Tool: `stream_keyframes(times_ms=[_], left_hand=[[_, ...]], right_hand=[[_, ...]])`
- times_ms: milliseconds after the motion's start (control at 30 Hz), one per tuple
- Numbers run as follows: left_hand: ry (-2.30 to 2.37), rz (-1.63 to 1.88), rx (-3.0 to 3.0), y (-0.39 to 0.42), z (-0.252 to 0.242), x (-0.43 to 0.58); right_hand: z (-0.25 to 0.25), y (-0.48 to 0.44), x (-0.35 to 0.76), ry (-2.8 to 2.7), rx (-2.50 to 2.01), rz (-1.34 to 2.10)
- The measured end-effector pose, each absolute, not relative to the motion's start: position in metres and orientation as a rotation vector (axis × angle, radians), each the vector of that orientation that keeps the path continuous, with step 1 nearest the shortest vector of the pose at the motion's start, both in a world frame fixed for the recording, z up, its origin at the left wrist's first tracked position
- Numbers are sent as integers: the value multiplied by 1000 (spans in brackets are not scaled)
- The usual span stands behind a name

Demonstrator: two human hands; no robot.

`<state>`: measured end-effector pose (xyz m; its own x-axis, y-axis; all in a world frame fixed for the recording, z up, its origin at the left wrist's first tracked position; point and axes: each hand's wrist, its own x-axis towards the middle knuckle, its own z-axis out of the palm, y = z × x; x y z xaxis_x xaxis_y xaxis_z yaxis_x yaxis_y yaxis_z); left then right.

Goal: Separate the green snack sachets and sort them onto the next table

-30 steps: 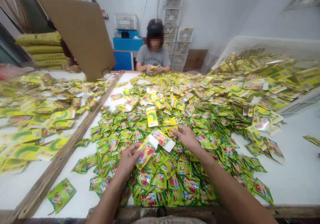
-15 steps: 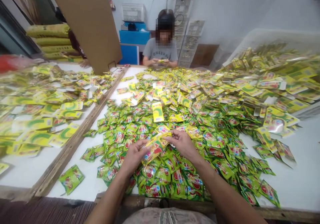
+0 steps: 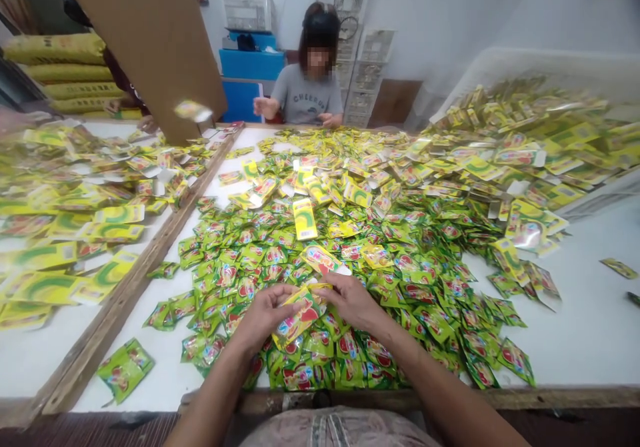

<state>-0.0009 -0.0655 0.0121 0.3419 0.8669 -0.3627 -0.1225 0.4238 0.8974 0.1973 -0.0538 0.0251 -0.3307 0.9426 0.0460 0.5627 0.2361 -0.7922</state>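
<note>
My left hand (image 3: 270, 317) grips a small yellow carton (image 3: 293, 327) with a red and green fruit print, tilted over the pile. At the carton's upper right end, the fingers of my right hand (image 3: 345, 300) are closed on its edge; whether they also pinch a sachet is hidden. Just beyond my fingers lies another yellow carton (image 3: 320, 258) with a white flap. Green foil sachets (image 3: 350, 346) are heaped under and around both hands. A yellow carton (image 3: 305, 219) with a green arc lies farther up the heap.
A wooden strip (image 3: 145, 254) divides the table, with many yellow cartons (image 3: 45, 254) on its left. A large white bin (image 3: 505, 67) spills cartons at the right. Across the table sits a co-worker (image 3: 310, 94); a blurred carton (image 3: 193, 110) is in the air near a cardboard sheet (image 3: 155, 40).
My hands have drawn slightly nearer with the carton, its angle changed. The co-worker's hands have parted, and a carton now flies leftward from them. The view has turned a little right.
</note>
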Motion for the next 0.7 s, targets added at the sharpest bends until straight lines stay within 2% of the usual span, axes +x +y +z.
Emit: stream_keyframes(times_ms=[100, 233, 400, 600, 700], left_hand=[[962, 769, 859, -65, 15, -1], [937, 778, 916, -64, 14, -1], [977, 824, 785, -62, 11, -3], [1072, 955, 683, -59, 19, -15], [1140, 1001, 694, -58, 18, -22]], right_hand=[[30, -49, 200, -1997, -1326, 1058], [33, -50, 191, -1939, -1394, 935], [30, -46, 189, -1717, -1414, 1017], [39, -17, 230, -1792, -1696, 561], [45, -27, 238, -2031, -1652, 620]])
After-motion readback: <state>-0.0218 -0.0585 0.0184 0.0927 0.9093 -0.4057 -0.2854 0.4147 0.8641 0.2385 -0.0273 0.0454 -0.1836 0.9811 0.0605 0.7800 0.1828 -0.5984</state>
